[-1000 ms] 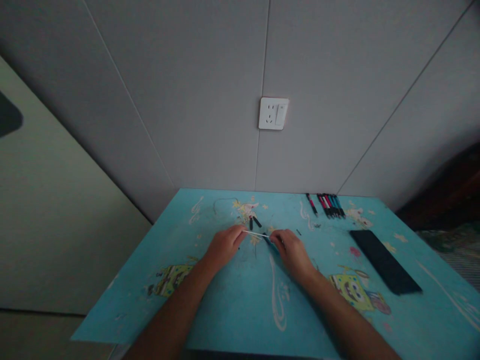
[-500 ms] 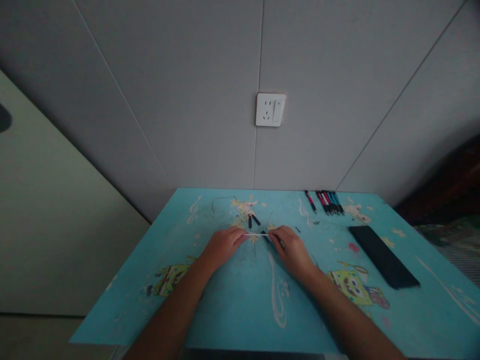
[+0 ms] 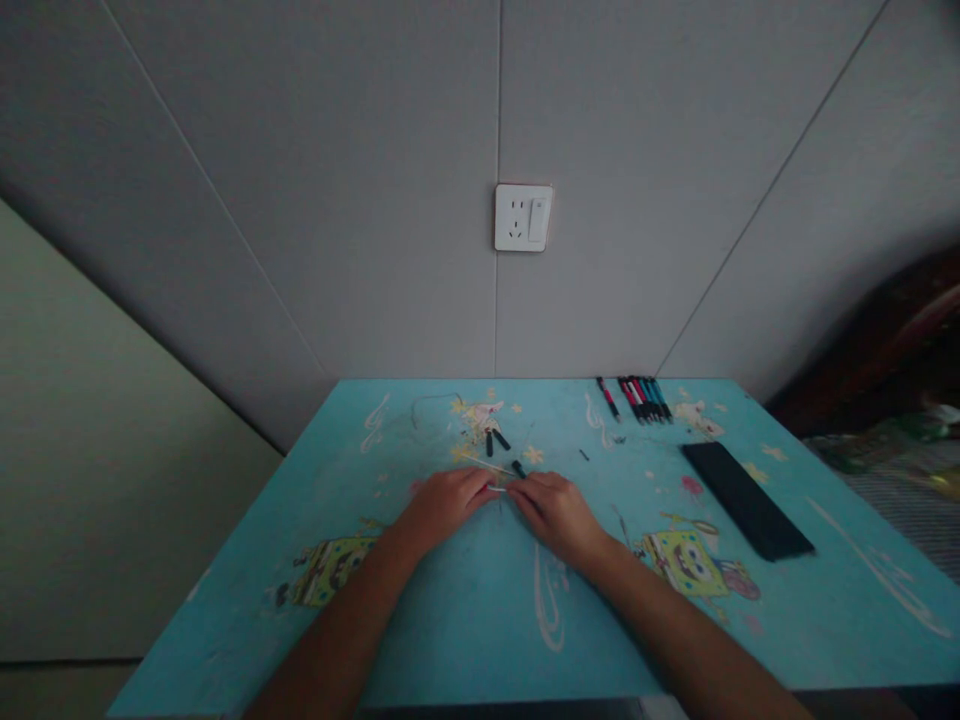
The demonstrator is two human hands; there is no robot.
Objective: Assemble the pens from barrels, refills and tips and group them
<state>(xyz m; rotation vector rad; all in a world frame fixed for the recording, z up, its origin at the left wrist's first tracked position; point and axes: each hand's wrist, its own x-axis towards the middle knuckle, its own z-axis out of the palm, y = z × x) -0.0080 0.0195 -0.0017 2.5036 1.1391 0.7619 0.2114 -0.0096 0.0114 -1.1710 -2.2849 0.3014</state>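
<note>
My left hand [image 3: 448, 502] is closed, fingertips pinching one end of a short white piece [image 3: 496, 488] low over the table. Close beside it, my right hand [image 3: 555, 512] is also closed, its fingertips at the piece's other end. Just beyond the fingers runs a thin white stick [image 3: 484, 463], like a pen refill; whether it lies on the table or is held I cannot tell. A dark pen part [image 3: 519, 468] pokes out past my right fingers, the rest hidden. Two small black pieces [image 3: 495, 441] lie farther back.
Several red, blue and black pens [image 3: 643, 400] lie in a row at the back right, with a single pen [image 3: 608, 398] beside them. A long black flat case [image 3: 746, 500] is at right. The blue cartoon-printed table [image 3: 450, 620] meets a wall with a socket [image 3: 523, 218].
Both hands have come closer together and nearer to me. The white stick that spanned between them now shows beyond the fingers, and a short white piece is between the fingertips. The view shifted slightly.
</note>
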